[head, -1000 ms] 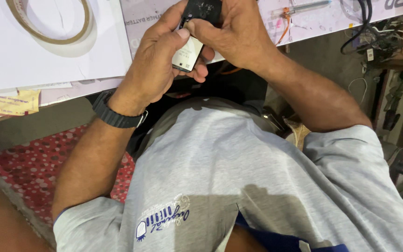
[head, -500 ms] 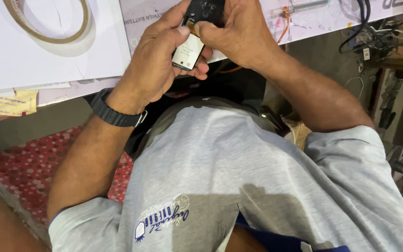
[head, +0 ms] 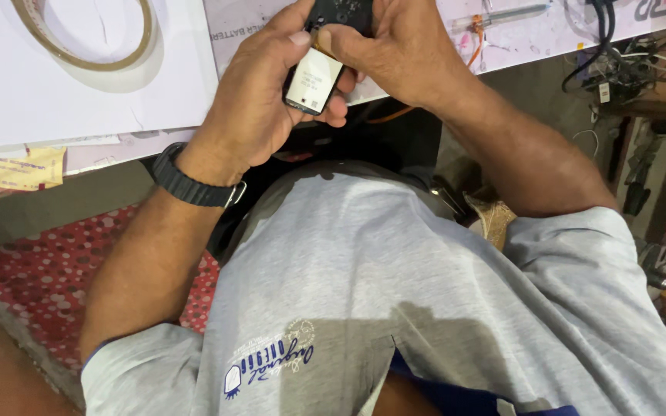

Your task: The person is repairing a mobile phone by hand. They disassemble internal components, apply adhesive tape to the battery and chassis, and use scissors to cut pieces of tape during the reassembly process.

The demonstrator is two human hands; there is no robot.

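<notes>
Both hands' grip closes around small black device [head: 319,65].

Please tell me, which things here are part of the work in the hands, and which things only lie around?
In hand:
- small black device with a white label, held by the left hand
- right hand, gripping its black upper part

Lying about:
- tape roll on white paper
- yellow slip
- cables
- screwdriver

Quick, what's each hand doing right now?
Left hand: closed around the small black device, thumb on its white label.
Right hand: closed on the same device's top end.
</notes>
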